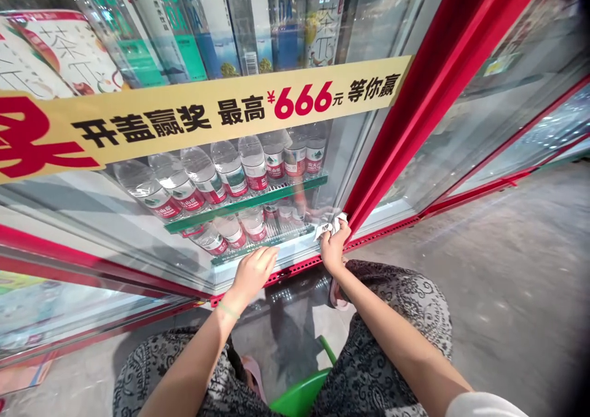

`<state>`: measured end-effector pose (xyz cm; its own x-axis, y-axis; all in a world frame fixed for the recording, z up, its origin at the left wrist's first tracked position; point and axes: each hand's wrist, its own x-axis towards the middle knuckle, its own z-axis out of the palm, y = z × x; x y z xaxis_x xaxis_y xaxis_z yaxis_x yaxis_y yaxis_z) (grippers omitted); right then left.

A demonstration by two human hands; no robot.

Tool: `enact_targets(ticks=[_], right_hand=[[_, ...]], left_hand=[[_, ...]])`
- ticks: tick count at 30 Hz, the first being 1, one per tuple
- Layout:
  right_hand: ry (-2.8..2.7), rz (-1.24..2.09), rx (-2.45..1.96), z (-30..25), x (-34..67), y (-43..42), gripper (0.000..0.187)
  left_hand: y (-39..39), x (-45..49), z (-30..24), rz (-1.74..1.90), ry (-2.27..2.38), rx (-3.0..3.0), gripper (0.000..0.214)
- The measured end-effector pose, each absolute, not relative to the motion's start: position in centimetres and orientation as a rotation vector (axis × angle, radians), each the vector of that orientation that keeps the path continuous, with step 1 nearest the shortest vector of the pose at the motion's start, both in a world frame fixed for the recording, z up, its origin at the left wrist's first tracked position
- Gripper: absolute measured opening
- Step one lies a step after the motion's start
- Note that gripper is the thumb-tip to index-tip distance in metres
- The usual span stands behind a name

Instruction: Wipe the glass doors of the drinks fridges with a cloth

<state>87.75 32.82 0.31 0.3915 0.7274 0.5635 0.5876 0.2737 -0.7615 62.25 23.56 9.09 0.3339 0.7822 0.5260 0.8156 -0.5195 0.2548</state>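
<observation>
Grey floor (511,269) under a red-framed drinks cooler (433,97), head view; behind its glass front (343,144), water bottles (254,166) ranked labels outward, presumably for display. At the glass's lower right corner, white tissue (340,222) pinched by the right hand (335,248), bunched apparently for grip. Near the bottom edge, left hand (254,274) seemingly empty, fingers outstretched together, perhaps for balance; contact unclear.

Above the right grip (334,248), a yellow strip (214,119) reads "开盖赢奖 最高¥666元 等你赢", with "SODA" drinks (171,27) and "茶π" drinks (76,51) higher up.

Green-edged shelf (249,204): row of red-labelled bottles (235,174), standing.
Shelf below (230,257): more bottles (235,236).
Floor (507,263): grey; pink shoes (340,297).
</observation>
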Motion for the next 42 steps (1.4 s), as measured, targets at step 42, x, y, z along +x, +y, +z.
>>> enact_targets(ticks=[42], right_hand=[[-1.005,0.463,-1.589,-1.8,87.3,31.4,0.033]], left_hand=[[24.0,63.6,7.8,-0.948,-1.844,-2.767,0.035]])
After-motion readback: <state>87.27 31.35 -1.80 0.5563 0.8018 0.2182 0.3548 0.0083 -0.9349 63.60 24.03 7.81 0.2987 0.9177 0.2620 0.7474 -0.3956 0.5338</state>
